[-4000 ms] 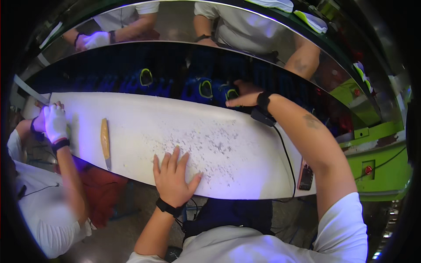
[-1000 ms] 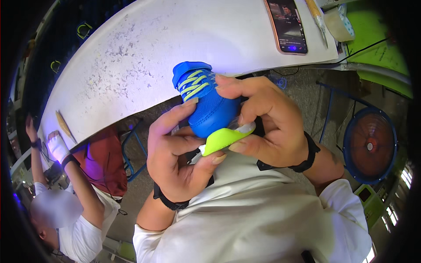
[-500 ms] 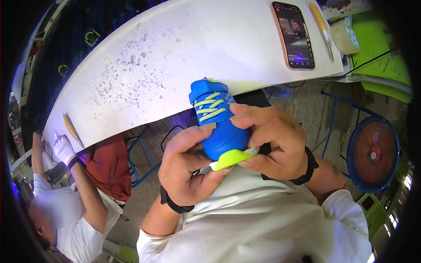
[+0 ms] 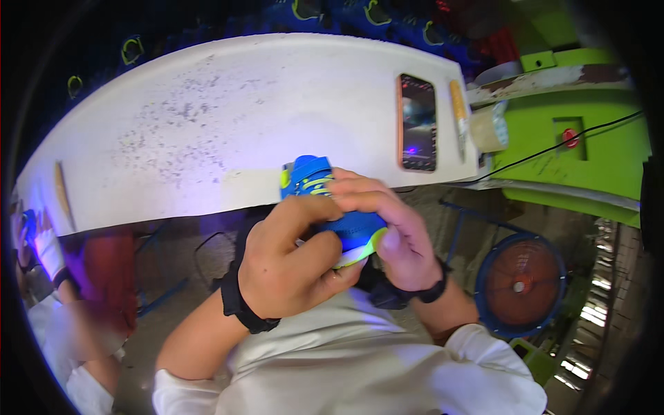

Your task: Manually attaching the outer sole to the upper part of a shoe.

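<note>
shoe [image 4: 325, 200] between left hand [image 4: 290, 266] and right hand [image 4: 391, 228]

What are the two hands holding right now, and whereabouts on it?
A small blue shoe: the left hand wraps its heel end and sole, the right hand grips its upper and side.
</note>
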`<state>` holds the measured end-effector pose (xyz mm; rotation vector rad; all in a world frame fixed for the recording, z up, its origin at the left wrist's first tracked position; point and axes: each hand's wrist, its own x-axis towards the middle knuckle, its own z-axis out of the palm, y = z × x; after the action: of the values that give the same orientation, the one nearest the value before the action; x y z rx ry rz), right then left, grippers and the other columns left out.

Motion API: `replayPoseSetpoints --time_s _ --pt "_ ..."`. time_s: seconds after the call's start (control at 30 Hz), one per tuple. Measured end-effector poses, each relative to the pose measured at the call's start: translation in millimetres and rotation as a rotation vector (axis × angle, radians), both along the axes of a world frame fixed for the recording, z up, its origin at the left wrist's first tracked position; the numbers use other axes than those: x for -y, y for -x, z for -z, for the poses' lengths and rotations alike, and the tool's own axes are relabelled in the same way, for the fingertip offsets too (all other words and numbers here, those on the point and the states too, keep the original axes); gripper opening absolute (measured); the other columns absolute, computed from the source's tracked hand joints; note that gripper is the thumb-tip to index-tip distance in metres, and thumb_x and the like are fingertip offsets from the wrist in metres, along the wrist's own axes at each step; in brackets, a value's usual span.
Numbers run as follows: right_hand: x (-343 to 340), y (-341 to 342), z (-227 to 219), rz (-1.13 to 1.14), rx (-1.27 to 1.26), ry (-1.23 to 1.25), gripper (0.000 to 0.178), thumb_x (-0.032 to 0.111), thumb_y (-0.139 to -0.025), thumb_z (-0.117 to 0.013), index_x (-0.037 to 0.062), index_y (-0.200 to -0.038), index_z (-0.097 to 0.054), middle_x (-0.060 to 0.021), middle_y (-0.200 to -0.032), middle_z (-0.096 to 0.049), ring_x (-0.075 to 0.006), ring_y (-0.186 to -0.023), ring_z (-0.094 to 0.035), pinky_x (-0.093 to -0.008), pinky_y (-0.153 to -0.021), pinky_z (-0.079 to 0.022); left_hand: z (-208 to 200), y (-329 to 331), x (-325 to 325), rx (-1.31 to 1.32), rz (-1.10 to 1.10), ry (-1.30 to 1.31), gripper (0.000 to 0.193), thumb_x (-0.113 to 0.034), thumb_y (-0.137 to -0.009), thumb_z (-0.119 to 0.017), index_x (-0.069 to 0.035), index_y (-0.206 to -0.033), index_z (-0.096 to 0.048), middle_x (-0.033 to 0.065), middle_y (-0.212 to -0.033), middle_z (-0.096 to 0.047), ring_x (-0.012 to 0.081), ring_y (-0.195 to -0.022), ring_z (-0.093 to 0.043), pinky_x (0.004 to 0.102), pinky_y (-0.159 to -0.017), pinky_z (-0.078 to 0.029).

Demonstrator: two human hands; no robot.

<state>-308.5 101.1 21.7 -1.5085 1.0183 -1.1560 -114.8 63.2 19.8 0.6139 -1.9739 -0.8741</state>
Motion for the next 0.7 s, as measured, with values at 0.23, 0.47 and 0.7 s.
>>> replayPoseSetpoints --time_s 0.23,0.47,0.7 --pt "2.2 14.7 32.8 0.100 0.256 -0.040 0.051 0.039 -0.105 -0.039 -0.0040 -0.103 -0.067 -0.0223 -0.112 -0.068 -0.0406 -0.127 -0.054 -0.0512 -0.113 -0.035 28.5 13.1 -5.7 0.128 -0.139 -0.061 0.037 -0.010 -0.057 -0.082 -0.008 -0.081 -0.055 0.0099 -0.084 -0.052 0.0323 -0.076 -0.052 0.0433 -0.067 -0.041" --pt "8.9 36.5 47.1 0.128 0.522 -0.122 0.040 0.032 -0.103 -0.043 -0.0024 -0.101 -0.064 -0.0208 -0.112 -0.066 -0.0366 -0.121 -0.058 -0.0496 -0.110 -0.040 41.4 19.4 4.3 0.242 -0.211 -0.014 0.037 -0.020 -0.061 -0.083 -0.011 -0.081 -0.054 0.0075 -0.081 -0.051 0.0289 -0.073 -0.053 0.0415 -0.065 -0.038" --pt "9.8 40.5 8.7 0.294 -0.409 -0.135 0.042 0.004 -0.075 -0.080 0.0024 -0.109 -0.054 -0.0147 -0.110 -0.064 -0.0207 -0.103 -0.062 -0.0330 -0.093 -0.049 26.5 40.1 14.5 0.374 -0.223 0.040 0.037 -0.018 -0.063 -0.085 -0.009 -0.080 -0.053 0.0106 -0.080 -0.052 0.0320 -0.068 -0.054 0.0423 -0.062 -0.042"
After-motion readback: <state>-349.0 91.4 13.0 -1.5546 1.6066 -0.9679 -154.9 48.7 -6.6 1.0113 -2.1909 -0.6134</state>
